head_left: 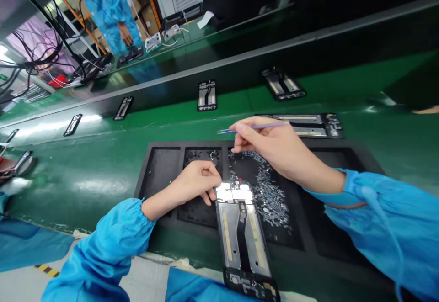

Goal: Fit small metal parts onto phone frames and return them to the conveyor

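My left hand (200, 181) has its thumb and forefinger pinched at the top left corner of an opened phone (242, 233). Bare metal, a dark central flex cable and two pale strips show on the phone, which lies over the front of a black compartment tray (224, 162). In my right hand (265, 140), raised above the tray, are slim tweezers (228, 131), their tips pointing left. Beneath that hand, many tiny shiny parts (272, 199) are scattered in a tray compartment. The compartment left of it holds a few small dark parts (206, 156).
Another opened phone (308, 126) lies behind the tray. Several more, including one phone (207, 95) at the back middle, are spaced along the green bench (85, 174). Across the bench stands a person in a blue smock (111, 14). Black cables (41, 55) hang at upper left.
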`<act>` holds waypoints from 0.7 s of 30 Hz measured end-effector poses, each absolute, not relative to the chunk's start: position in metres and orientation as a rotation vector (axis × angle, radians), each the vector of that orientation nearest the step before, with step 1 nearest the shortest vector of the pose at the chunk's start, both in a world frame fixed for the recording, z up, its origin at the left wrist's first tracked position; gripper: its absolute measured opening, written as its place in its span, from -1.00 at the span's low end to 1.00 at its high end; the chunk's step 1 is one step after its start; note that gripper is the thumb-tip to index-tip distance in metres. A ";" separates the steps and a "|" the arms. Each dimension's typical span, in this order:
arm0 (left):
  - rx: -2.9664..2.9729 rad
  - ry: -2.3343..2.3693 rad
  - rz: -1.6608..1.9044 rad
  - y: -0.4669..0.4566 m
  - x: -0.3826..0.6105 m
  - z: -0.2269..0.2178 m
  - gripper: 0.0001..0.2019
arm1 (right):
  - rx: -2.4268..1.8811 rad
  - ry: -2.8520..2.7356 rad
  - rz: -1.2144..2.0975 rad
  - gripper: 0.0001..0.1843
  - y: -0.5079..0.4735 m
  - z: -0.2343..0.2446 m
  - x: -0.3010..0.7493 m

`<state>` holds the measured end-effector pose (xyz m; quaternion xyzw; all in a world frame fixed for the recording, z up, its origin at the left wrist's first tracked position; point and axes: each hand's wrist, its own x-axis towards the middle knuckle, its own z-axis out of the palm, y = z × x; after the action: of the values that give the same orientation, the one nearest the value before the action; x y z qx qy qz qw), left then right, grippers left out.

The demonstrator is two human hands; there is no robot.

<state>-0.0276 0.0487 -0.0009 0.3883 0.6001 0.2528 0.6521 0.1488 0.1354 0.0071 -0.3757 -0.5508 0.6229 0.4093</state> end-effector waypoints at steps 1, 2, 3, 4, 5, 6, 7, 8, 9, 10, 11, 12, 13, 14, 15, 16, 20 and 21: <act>0.879 1.364 0.571 0.049 -0.028 -0.001 -0.91 | -0.926 -1.376 1.575 -0.48 0.135 0.008 0.149; 0.877 1.365 0.569 0.049 -0.029 -0.001 -0.92 | -0.909 -1.364 1.591 -0.50 0.136 0.010 0.150; 0.877 1.367 0.567 0.049 -0.029 -0.001 -0.93 | -0.898 -1.353 1.621 -0.53 0.136 0.010 0.151; 0.879 1.368 0.566 0.049 -0.030 -0.001 -0.94 | -0.890 -1.340 1.661 -0.56 0.137 0.011 0.153; 0.884 1.370 0.566 0.048 -0.030 -0.001 -0.94 | -0.885 -1.326 1.703 -0.58 0.137 0.012 0.154; 0.893 1.372 0.565 0.048 -0.030 -0.001 -0.95 | -0.884 -1.316 1.739 -0.60 0.138 0.012 0.155; 0.903 1.374 0.563 0.047 -0.029 -0.002 -0.95 | -0.884 -1.313 1.763 -0.61 0.138 0.013 0.156; 0.915 1.376 0.560 0.047 -0.029 -0.004 -0.95 | -0.883 -1.319 1.778 -0.60 0.139 0.013 0.156; 0.927 1.377 0.557 0.047 -0.029 -0.005 -0.95 | -0.880 -1.329 1.789 -0.57 0.139 0.013 0.157; 0.939 1.379 0.552 0.048 -0.029 -0.007 -0.95 | -0.879 -1.340 1.796 -0.55 0.139 0.013 0.157; 0.952 1.381 0.546 0.049 -0.029 -0.008 -0.95 | -0.879 -1.353 1.804 -0.53 0.139 0.013 0.156; 0.967 1.386 0.539 0.050 -0.030 -0.008 -0.95 | -0.878 -1.359 1.813 -0.53 0.139 0.013 0.156; 0.985 1.397 0.535 0.050 -0.032 -0.007 -0.94 | -0.877 -1.355 1.824 -0.53 0.140 0.012 0.156; 1.010 1.418 0.540 0.050 -0.034 -0.004 -0.93 | -0.874 -1.334 1.837 -0.53 0.140 0.011 0.156; 1.043 1.454 0.557 0.047 -0.037 0.001 -0.91 | -0.871 -1.297 1.854 -0.54 0.141 0.010 0.156; 1.081 1.504 0.584 0.042 -0.038 0.007 -0.88 | -0.867 -1.246 1.876 -0.56 0.142 0.010 0.156; 1.289 1.876 0.794 -0.013 -0.020 0.030 -0.71 | -0.850 -1.033 1.986 -0.60 0.143 0.009 0.159; 1.423 2.024 0.865 -0.032 -0.007 0.030 -0.65 | -0.837 -1.015 2.001 -0.60 0.143 0.009 0.160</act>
<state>-0.0070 -0.0324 0.0298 0.5245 0.7462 0.3190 0.2574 0.1596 0.1431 0.0093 -0.3253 -0.3946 0.7780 0.3648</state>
